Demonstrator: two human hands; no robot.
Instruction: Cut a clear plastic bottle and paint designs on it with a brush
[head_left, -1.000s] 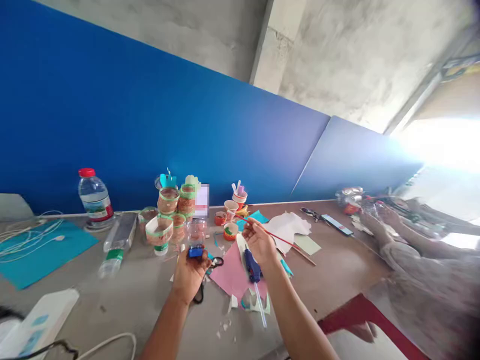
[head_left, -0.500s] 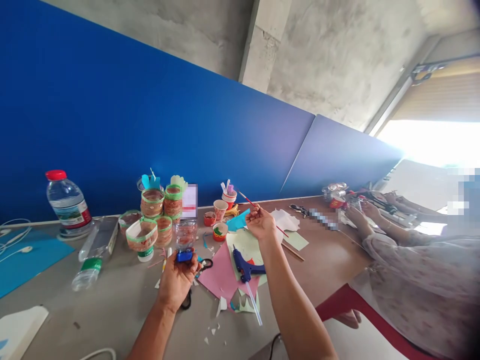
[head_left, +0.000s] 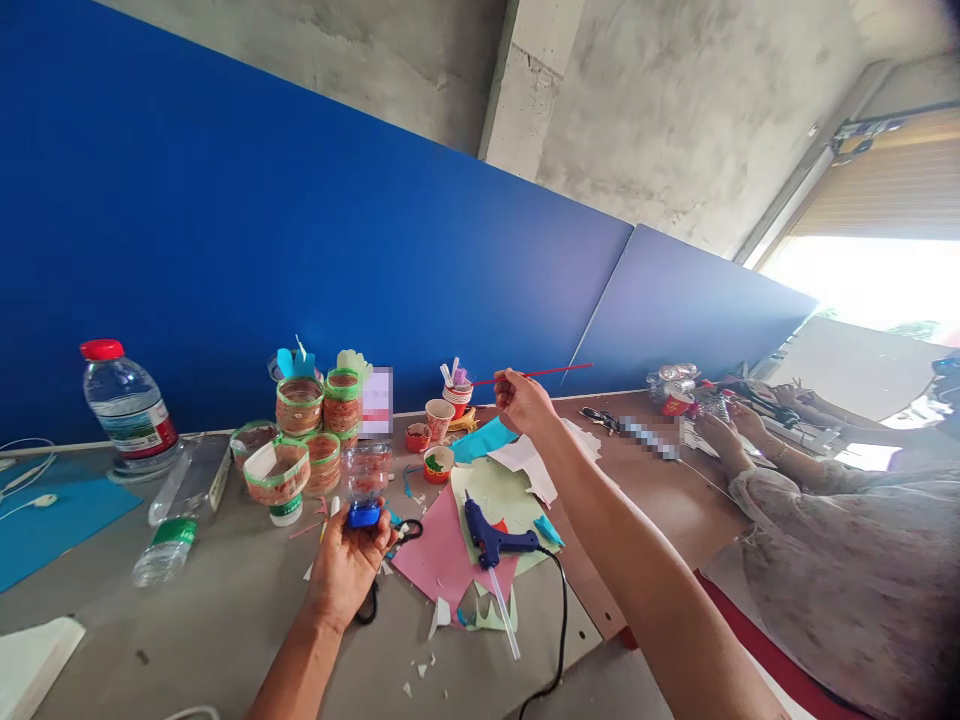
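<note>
My left hand is closed around the blue cap of a clear cut-off bottle top, held cap down. Faint reddish marks show on its clear wall. My right hand pinches a thin red paintbrush, which lies nearly level with its tip pointing left. Left of that hand stand a stack of paper cups with small items inside, a patterned paper cup, a small cup with red paint and one with green paint. A blue glue gun rests on pink paper and pale green paper.
Several painted bottle rings with green rims stand at the left back. Beyond are a large water bottle and a clear bottle lying down. Black scissors and paper scraps lie around. At right, another person's hands work.
My right hand has turned the paintbrush from slanting down to nearly level and moved slightly up. The glue gun's cord has come into view. My left hand still holds the bottle top.
</note>
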